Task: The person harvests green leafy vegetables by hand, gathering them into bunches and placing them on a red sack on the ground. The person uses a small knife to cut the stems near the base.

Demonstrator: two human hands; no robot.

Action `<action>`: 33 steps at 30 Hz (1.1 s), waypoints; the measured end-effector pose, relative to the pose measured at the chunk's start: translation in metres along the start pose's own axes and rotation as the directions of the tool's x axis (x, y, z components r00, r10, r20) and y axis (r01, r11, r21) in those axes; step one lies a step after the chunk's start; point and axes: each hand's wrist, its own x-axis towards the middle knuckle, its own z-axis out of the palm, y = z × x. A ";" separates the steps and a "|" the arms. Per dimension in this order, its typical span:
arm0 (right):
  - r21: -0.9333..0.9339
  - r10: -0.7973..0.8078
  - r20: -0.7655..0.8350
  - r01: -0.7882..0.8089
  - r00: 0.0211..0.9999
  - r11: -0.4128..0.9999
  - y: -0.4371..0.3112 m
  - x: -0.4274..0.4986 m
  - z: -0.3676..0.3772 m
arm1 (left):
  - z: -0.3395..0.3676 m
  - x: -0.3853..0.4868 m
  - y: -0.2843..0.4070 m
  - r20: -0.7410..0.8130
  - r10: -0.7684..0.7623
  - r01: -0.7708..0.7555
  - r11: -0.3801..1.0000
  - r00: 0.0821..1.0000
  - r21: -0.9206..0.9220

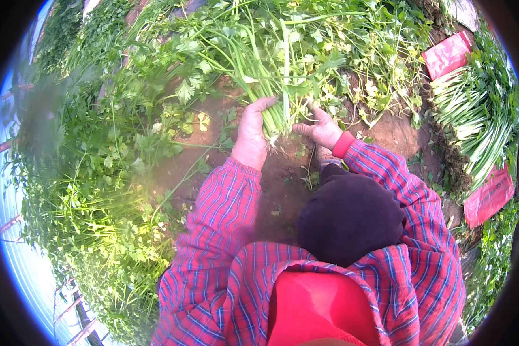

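My left hand [253, 129] is wrapped around the lower stalks of a bunch of celery [259, 82]. The pale root ends point towards me, and the leafy tops spread away over the plants. On the other side of the bunch is my right hand [324, 129], its thumb and fingers close to the stalk bases and some thin loose stems. The fingertips are blurred among the stems, so I cannot tell whether they grip one. Bare brown soil [281, 190] lies below both hands.
Leafy celery plants [125, 116] grow densely on the left. Trimmed-off leaves and stems [372, 82] litter the ground ahead. To the right lies a row of celery with roots [471, 116], between a red plastic bag [447, 56] and another red bag [491, 197]. My dark-trousered knee [350, 216] rises below my right forearm.
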 end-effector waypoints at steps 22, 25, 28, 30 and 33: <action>0.376 0.143 0.047 -0.151 0.989 0.914 0.000 -0.029 -0.019 | -0.019 0.018 -0.020 -0.107 0.258 -0.223 0.939 0.960 0.263; 0.417 -0.073 0.079 0.033 0.994 0.908 -0.018 -0.061 -0.034 | -0.023 0.021 -0.023 -0.111 0.248 -0.197 0.918 0.962 0.344; 0.390 -0.403 -0.066 0.395 0.913 0.832 -0.058 -0.055 -0.064 | -0.027 0.023 -0.024 -0.076 0.273 -0.225 0.897 0.959 0.381; 0.069 -0.451 -0.069 0.455 0.890 0.888 -0.075 -0.032 -0.060 | -0.027 0.022 -0.026 -0.056 0.286 -0.229 0.856 0.957 0.463; -0.677 -0.542 0.075 0.442 0.837 0.588 -0.084 0.038 -0.025 | -0.021 0.017 -0.028 -0.046 0.389 -0.297 0.770 0.920 0.565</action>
